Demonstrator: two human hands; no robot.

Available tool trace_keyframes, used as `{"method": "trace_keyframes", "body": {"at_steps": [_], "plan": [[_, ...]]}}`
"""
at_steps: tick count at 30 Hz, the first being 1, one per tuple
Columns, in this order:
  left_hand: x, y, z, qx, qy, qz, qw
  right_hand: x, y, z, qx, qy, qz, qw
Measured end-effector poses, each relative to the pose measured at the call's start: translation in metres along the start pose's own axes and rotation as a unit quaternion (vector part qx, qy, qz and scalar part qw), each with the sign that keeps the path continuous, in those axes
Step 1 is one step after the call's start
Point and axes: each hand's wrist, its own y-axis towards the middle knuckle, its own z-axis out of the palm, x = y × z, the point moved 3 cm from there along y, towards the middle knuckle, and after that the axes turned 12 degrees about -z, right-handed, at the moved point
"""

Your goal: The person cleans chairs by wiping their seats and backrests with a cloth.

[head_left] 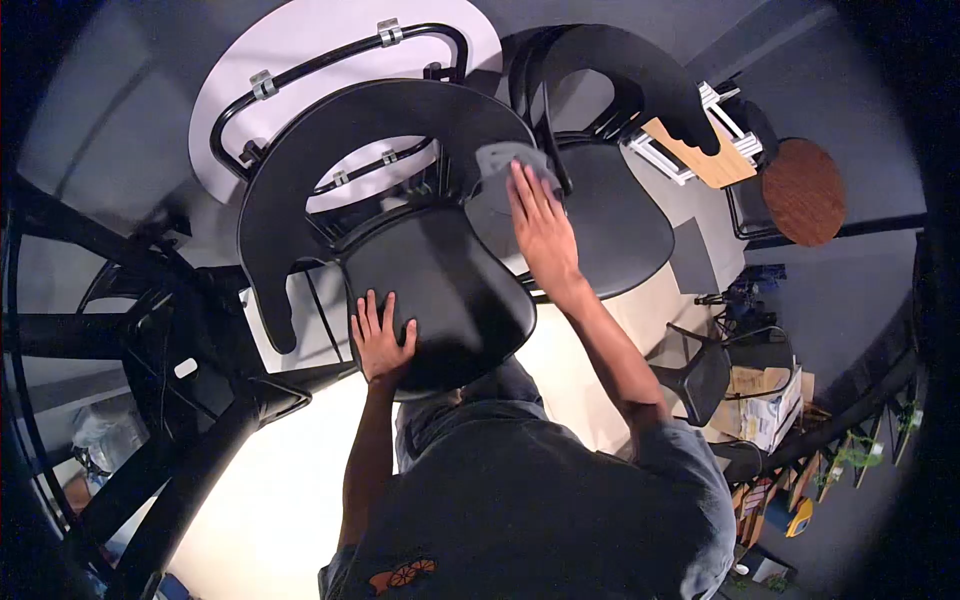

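Note:
A black chair (430,300) with a smooth seat and a wide curved backrest (275,190) is in front of me. My left hand (380,340) lies open on the left side of the seat, fingers spread. Against the right end of the backrest, my right hand (542,225) presses a grey cloth (500,158) under nearly straight fingers. Part of the cloth is hidden beneath the hand. Just right of it stands a second black chair (615,220), partly behind the first.
A white oval tabletop (225,110) with a black tube frame stands behind the chairs. At the right are a wooden-topped stool (700,150), a round brown seat (803,192) and a cardboard box (760,405). Black metal frames (190,480) line the left.

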Motion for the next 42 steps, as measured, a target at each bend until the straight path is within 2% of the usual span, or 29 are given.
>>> {"method": "trace_keyframes", "body": {"at_steps": [2,6,9,11,14,16,17,18,21,23,26,29,32,35,37,40,42], "plan": [[-0.001,0.002,-0.001,-0.008,-0.003,0.004,1.000,0.002,-0.004,0.004,0.079,-0.065,-0.046,0.994],[-0.001,0.000,-0.004,0.010,0.004,-0.012,1.000,-0.017,0.033,-0.012,-0.042,-0.037,-0.047,0.997],[-0.001,-0.003,-0.007,0.019,-0.010,-0.010,1.000,-0.047,0.076,-0.025,-0.085,-0.023,-0.101,0.991],[0.000,0.000,-0.009,0.022,-0.028,-0.007,0.999,-0.055,0.081,-0.031,-0.104,-0.020,-0.201,0.974],[0.003,0.003,-0.006,0.020,-0.024,-0.010,0.999,-0.070,0.035,-0.035,-0.056,-0.021,-0.264,0.963],[0.004,-0.001,-0.004,0.018,-0.017,-0.010,1.000,-0.068,-0.005,-0.030,0.040,-0.025,-0.340,0.939],[0.004,-0.002,-0.002,0.022,-0.022,-0.015,0.999,-0.067,-0.013,-0.042,0.056,0.025,-0.342,0.938],[0.005,-0.001,-0.001,0.022,-0.020,-0.019,0.999,-0.066,-0.015,-0.051,0.071,0.074,-0.343,0.934],[0.005,-0.001,-0.001,0.023,-0.013,-0.028,0.999,-0.084,0.027,-0.016,0.134,0.060,-0.399,0.905],[0.004,0.001,-0.005,0.027,-0.020,-0.033,0.999,-0.092,0.070,-0.005,-0.060,-0.072,-0.375,0.922],[0.002,0.000,-0.009,0.038,-0.036,-0.038,0.998,-0.075,0.103,-0.008,-0.074,-0.083,-0.356,0.928],[0.002,-0.001,-0.006,0.037,-0.027,-0.035,0.998,-0.077,0.075,-0.021,-0.064,-0.083,-0.358,0.928],[0.004,-0.001,-0.004,0.029,-0.015,-0.036,0.999,-0.072,0.030,-0.036,-0.003,-0.058,-0.389,0.919],[0.003,-0.001,-0.004,0.037,-0.014,-0.039,0.998,-0.070,0.041,-0.041,0.002,-0.028,-0.402,0.915],[0.003,0.002,-0.004,0.031,-0.008,-0.040,0.999,-0.070,0.080,-0.032,-0.047,-0.061,-0.409,0.909],[0.001,0.001,-0.006,0.037,-0.020,-0.049,0.998,-0.056,0.155,-0.047,-0.205,-0.131,-0.388,0.889],[0.003,0.002,-0.004,0.035,-0.015,-0.053,0.998,-0.033,0.187,-0.058,-0.268,-0.150,-0.368,0.878]]}}
